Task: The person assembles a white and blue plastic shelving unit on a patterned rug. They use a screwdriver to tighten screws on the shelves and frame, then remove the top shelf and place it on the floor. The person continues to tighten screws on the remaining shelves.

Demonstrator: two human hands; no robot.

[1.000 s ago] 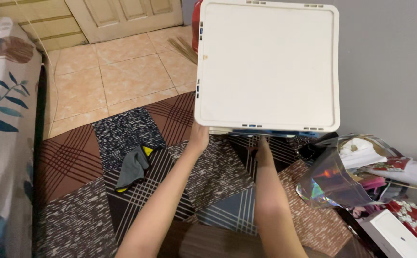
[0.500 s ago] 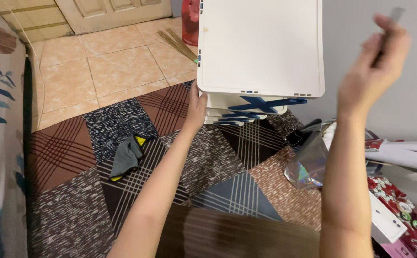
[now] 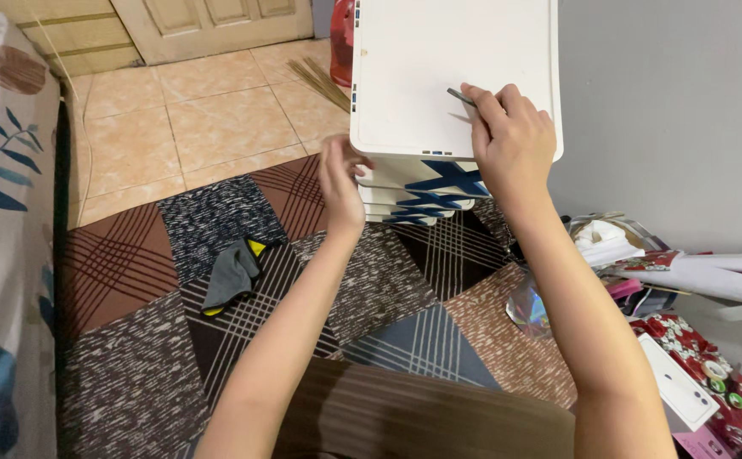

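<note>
A person looks down at their two bare arms reaching toward a white plastic drawer cabinet [image 3: 439, 76] that stands against a grey wall [image 3: 668, 110]. The right hand [image 3: 511, 140] rests on the cabinet's flat white top, fingers curled and pinched together around a thin dark stick-like object [image 3: 459, 95] whose tip pokes out to the left of the fingertips. What the object is cannot be told. The left hand [image 3: 339, 183] hangs at the cabinet's front left corner, fingers loosely bent and slightly apart, holding nothing; its fingertips sit just beside the drawer fronts [image 3: 426, 183], which carry blue star shapes, below the right hand. Under both arms lies a patchwork rug [image 3: 218, 340] of brown, black and grey squares. A grey cloth with yellow trim [image 3: 231, 274] lies on the rug, well left of the left hand. Rolled paper and flowered red wrapping [image 3: 694, 340] crowd the floor to the right of the right arm.
</note>
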